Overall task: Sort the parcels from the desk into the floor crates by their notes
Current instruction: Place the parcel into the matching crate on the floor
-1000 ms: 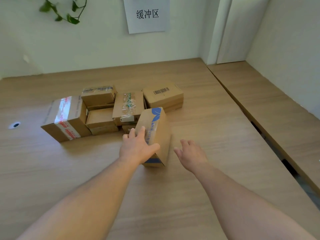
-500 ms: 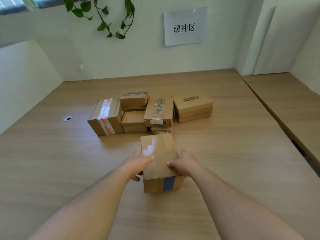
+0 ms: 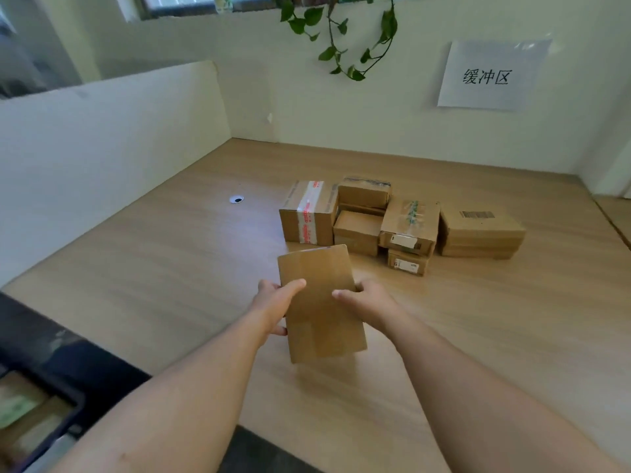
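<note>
A plain brown cardboard box, rectangular with a smooth, unmarked face, is tilting just over the desk, in front of a huddle of taped cardboard parcels. The desk is showing pale wood grain. A white partition is standing along its left, and a paper sign and a green vine are hanging on the wall behind. A dark crate is sitting low at the left. The left hand and right hand are gripping the box's long sides, thumbs lying across its face.
</note>
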The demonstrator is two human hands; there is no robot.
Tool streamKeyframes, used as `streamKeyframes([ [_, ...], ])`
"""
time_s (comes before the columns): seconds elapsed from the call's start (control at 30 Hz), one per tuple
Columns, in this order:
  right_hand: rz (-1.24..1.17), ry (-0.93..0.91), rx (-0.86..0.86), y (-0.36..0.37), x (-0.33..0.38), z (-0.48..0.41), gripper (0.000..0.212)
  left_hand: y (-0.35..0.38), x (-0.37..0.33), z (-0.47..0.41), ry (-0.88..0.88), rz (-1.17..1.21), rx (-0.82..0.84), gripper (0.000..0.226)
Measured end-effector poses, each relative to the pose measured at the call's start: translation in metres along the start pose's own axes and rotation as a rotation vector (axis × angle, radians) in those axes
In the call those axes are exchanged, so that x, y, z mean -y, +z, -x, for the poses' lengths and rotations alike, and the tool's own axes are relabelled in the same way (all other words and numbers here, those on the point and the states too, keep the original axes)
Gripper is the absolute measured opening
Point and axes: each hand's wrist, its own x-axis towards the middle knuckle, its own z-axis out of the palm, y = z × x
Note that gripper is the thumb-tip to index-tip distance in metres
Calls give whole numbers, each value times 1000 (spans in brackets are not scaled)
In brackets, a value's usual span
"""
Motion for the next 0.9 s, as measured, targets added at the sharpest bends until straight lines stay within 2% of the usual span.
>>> streamKeyframes([
  [0.1, 46, -102, 17, 39, 23, 9, 61, -46, 9, 14, 30, 26, -37, 80],
  [0.2, 62, -171, 96, 80, 50, 20, 60, -95, 24, 27, 24, 63, -52, 77],
  [0.33, 95, -162, 116, 140, 96, 32, 80, -160, 47, 41, 28, 164, -185, 74],
  [0.4, 122, -195, 97, 170, 116, 38, 83, -191, 59, 47, 21, 195, -265, 73],
  [0.57, 239, -269, 76, 236, 154, 51, 61, -265, 86, 63, -3, 306, -353, 50],
  [0.73, 359, -297, 163, 302, 176, 62, 28, -326, 125, 82, -4, 349, -317, 76],
  [0.8, 400, -314, 231, 328, 181, 67, 44, -348, 141, 88, -19, 353, -310, 79],
  [0.9, 424, -342, 389, 364, 188, 78, 76, -377, 164, 101, -30, 338, -327, 65],
])
